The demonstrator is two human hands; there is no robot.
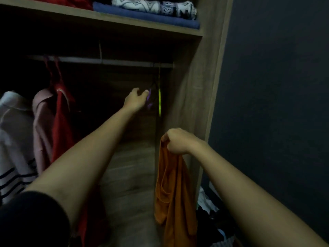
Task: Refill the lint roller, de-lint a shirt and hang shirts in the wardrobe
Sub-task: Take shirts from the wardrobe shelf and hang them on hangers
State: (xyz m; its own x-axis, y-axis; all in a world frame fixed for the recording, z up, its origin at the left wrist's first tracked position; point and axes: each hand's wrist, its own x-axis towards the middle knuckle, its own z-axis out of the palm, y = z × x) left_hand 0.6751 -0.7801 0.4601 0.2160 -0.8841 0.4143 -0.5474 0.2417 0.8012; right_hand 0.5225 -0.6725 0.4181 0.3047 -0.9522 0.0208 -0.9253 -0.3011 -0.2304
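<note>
My right hand (177, 142) grips an orange shirt (175, 189) by its top, and the shirt hangs limp in front of the wardrobe's right side. My left hand (135, 99) reaches deep into the wardrobe, fingers curling at a purple hanger (149, 98) that hangs from the rail (114, 61). A yellow-green hanger (159, 100) hangs just right of the purple one. The blur hides whether my left fingers close fully on the purple hanger.
A red garment (61, 122), a pink shirt (41, 125) and a white striped shirt (12, 148) hang at the left. Folded clothes (153, 9) lie on the shelf above. The wardrobe's wooden side panel (201, 90) stands right, with a dark wall beyond and loose clothes (208, 204) below.
</note>
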